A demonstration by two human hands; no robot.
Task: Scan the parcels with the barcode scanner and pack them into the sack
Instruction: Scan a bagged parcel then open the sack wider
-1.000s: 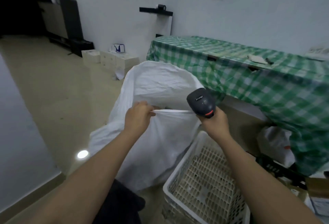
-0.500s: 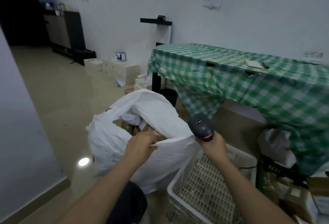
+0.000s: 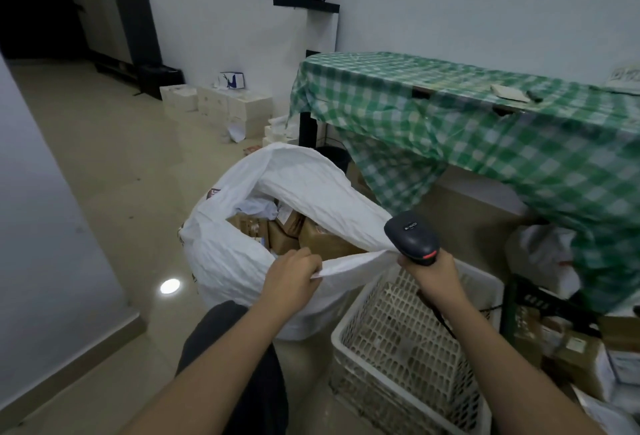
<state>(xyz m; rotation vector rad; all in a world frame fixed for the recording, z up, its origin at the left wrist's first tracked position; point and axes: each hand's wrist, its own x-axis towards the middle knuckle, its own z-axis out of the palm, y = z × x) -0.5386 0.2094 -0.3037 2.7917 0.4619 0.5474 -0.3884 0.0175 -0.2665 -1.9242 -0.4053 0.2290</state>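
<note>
Nearest to me, at the bottom right, a white plastic crate (image 3: 349, 341) with perforated walls stands on the floor, and I can make out nothing solid lying in it. Just above it my right hand (image 3: 431, 272) has its fingers wrapped round the handle of the barcode scanner (image 3: 412, 237), a dark grey gun with a red band at the neck and its cable trailing down over the crate; the same hand seems to catch the near edge of the sack (image 3: 221, 261) against the handle. My left hand (image 3: 291, 277) pinches that same edge a little to the left, so the hem is drawn taut between my two grips and the mouth stands open.

Inside the sack lie the parcels (image 3: 322, 240), brown cardboard boxes packed close, with some pale wrapped ones behind them. I judge the sack to be thin woven plastic: soft, slippery, no shape of its own, and heavy now with its load, so the hem is the place to hold it and it should be dragged or lifted with both grips, not one. The boxes look stiff and easy to take by their edges.

Further off stands a tabletop (image 3: 450, 95) under a green checked cloth, and beyond it a stack of white cartons (image 3: 221, 105) against the wall. Printing shows on the sack's side and small marks on the scanner's head; neither is legible to me.
</note>
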